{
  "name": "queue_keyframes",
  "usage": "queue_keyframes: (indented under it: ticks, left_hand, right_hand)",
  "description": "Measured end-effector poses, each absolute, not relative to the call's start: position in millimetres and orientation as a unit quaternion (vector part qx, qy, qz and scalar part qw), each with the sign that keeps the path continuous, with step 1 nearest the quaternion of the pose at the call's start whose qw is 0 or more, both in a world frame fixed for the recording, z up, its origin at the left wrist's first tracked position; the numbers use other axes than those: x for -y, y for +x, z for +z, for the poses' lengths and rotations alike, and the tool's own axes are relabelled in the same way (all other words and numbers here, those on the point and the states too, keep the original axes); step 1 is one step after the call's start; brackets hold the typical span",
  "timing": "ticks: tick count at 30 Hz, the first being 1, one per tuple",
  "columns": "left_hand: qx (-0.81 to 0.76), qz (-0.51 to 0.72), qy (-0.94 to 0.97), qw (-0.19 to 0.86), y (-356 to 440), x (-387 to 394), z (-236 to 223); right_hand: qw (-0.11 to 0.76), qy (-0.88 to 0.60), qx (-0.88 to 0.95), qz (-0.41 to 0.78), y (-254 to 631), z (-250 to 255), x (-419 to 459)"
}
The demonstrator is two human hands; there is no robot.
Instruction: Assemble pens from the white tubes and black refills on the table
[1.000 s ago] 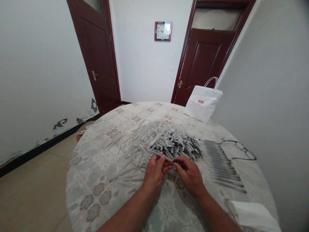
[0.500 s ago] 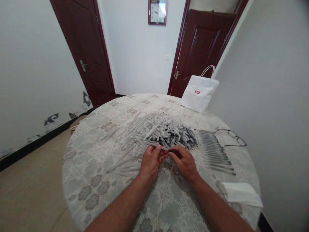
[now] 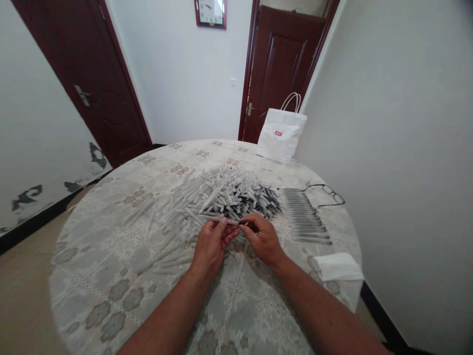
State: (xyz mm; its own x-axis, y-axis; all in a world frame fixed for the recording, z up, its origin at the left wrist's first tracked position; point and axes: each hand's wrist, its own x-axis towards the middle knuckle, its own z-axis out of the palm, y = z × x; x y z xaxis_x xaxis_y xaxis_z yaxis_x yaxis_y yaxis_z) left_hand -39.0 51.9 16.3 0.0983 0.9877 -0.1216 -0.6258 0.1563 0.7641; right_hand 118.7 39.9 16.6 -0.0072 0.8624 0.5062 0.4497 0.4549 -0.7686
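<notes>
While the table [image 3: 92, 256] is shifting leftward in the frame, the left hand [image 3: 210, 244] is still pinching a pale tube [image 3: 232, 222] at centre and the right hand [image 3: 264, 239] is gripping its dark tip [image 3: 242, 222], both nearly closed; handling is apparently continuing unchanged.

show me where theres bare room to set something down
Bare cloth lies near left, between the left arm and rim, and along the far edge, behind the heap of pale tubes, left of the white bag. Crowded: the middle, with the heap, left hand and right hand; and the right, with the row of sticks, glasses and folded white sheet.
</notes>
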Motion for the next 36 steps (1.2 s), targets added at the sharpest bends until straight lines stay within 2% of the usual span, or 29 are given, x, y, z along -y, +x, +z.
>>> queue_keyframes:
  ticks: [19, 27, 36]
  left_hand:
    - [-0.317, 0.581, 0.282, 0.694, -41.5, -52.0, 15.9]
    - [-0.308, 0.566, 0.305, 0.701, -41.8, -48.6, 17.2]
    - [-0.299, 0.580, 0.292, 0.699, -41.4, -47.8, 14.6]
  right_hand:
    - [0.495, -0.479, 0.699, 0.193, 122.4, 17.0, -39.0]
    - [0.446, -0.505, 0.718, 0.175, 123.6, 20.5, -37.1]
    - [0.452, -0.504, 0.714, 0.178, 123.8, 19.4, -30.8]
